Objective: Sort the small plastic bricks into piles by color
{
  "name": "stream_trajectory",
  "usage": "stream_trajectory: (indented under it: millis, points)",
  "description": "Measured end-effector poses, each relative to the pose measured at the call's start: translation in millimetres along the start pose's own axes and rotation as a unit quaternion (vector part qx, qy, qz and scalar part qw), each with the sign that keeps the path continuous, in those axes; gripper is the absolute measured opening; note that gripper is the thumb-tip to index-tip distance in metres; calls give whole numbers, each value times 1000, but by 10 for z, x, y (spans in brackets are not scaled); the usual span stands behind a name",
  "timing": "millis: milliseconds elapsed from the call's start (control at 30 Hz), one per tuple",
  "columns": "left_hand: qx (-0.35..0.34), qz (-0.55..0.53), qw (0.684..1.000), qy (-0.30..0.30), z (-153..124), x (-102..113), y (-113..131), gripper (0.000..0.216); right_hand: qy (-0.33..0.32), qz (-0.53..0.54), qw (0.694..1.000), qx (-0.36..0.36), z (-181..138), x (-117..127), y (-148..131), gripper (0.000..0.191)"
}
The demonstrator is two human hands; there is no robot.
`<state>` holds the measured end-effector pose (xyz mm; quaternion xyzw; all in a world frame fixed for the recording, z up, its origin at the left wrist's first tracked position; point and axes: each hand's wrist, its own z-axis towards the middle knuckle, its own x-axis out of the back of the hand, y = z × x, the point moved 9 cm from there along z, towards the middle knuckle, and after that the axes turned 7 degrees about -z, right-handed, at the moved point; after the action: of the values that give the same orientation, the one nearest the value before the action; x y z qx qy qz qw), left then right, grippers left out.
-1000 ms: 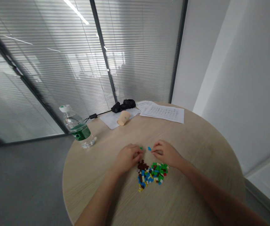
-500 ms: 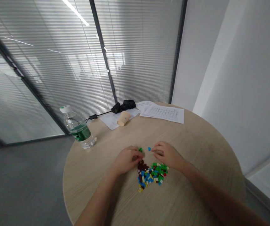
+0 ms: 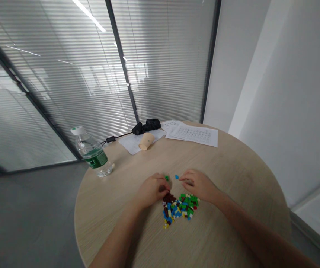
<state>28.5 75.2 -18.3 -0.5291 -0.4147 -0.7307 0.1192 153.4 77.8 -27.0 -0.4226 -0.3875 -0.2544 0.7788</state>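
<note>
Barely anything shifts since 1 second ago: the left hand (image 3: pixel 151 190) slides a touch lower in the frame, toward the top edge of the pile, and the right hand (image 3: pixel 199 184) keeps its spot.

Left hand now: fingers curled in and bunched, tips down among the dark brown pieces at the upper left edge of the pile of small bricks (image 3: pixel 181 206). Whether it pinches a piece, I cannot tell. Just above its fingertips sits 1 loose green brick (image 3: pixel 166 178), apart from the heap.

Right hand: thumb and forefinger drawn close together, pointing left, tips just beside 1 loose blue brick (image 3: pixel 176 177). Not clearly touching it, and if something is nipped between them it is too small to see. The 2 loose bricks lie side by side between both hands, at frame centre.

Below them, the pile spreads in green, blue, yellow, white and brown, lying between the 2 wrists on the round wooden table (image 3: pixel 232 167).

Further out, a water bottle (image 3: pixel 91 150) with a green label stands at the table's left edge. Toward the far rim, a paper cup (image 3: pixel 146 141) lies on its side on a white sheet (image 3: pixel 132 143), with a black bundle (image 3: pixel 147 124) and a cable (image 3: pixel 115 137) behind it. Printed papers (image 3: pixel 196 134) lie to the right of those. Slatted blinds (image 3: pixel 65 74) fill the upper left.
</note>
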Motion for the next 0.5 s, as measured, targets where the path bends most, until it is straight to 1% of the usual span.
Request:
stream_trajectory:
  millis: [67,133,233,300,400,500]
  points:
    - [3,-2,1000,7,-6,45,-15,10,1,4,1000,-1,1,9,1,21]
    - [16,-6,999,31,-28,156,-77,11,3,7,1000,-2,1,17,5,21]
    - [68,14,992,105,-111,422,-277,12,8,10,1000,-6,-3,34,8,22]
    - [104,36,986,127,-177,534,-415,13,7,12,1000,-8,-7,38,3,22]
    - [145,66,978,133,-242,594,-556,15,3,10,1000,-5,-9,35,-6,21]
    - [171,77,976,114,-252,557,-603,16,5,7,1000,-5,-10,31,-1,20]
